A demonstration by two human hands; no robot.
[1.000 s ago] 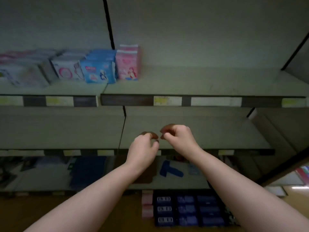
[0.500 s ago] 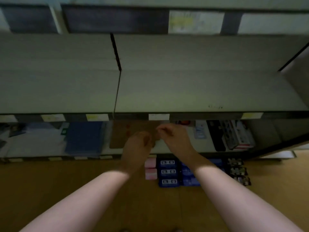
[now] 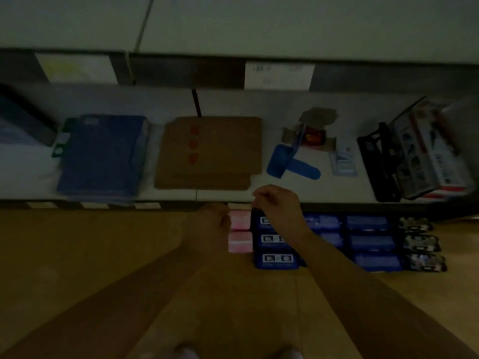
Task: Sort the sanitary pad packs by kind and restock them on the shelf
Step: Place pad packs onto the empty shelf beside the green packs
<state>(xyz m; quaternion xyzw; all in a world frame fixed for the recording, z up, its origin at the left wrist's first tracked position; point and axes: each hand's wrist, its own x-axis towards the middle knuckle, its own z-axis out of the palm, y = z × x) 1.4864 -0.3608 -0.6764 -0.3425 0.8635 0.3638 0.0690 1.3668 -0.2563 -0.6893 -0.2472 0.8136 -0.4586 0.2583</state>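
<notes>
Packs wait in rows on the floor (image 3: 77,255), tight against the foot of the shelving: two pink packs (image 3: 239,230) one behind the other, a block of blue packs (image 3: 373,239) to their right, and a short column of dark packs (image 3: 420,244) at the far end. A second ago the person faces the upper shelves with both hands raised before a bare board; now the head has tipped down and the hands have dropped with it, so the stock on the floor fills the view. The left grip (image 3: 211,224) hangs just beside the nearer end of the pink packs, deep in shadow, and I cannot tell how its fingers lie. The right grip (image 3: 278,206) hovers over the edge of the bottom shelf (image 3: 233,104), above the first blue packs, fingers curled in narrow and nothing visible in them. No pack is lifted yet. That bottom shelf carries other goods: a flat cardboard sheet (image 3: 207,154), a blue stack (image 3: 101,154), some boxed items to the right. I take the drop as the start of the next pick, probably the pink pair, since both hands sit closest to it. Low light and blur make labels hard to read, so kinds must be judged by colour.
</notes>
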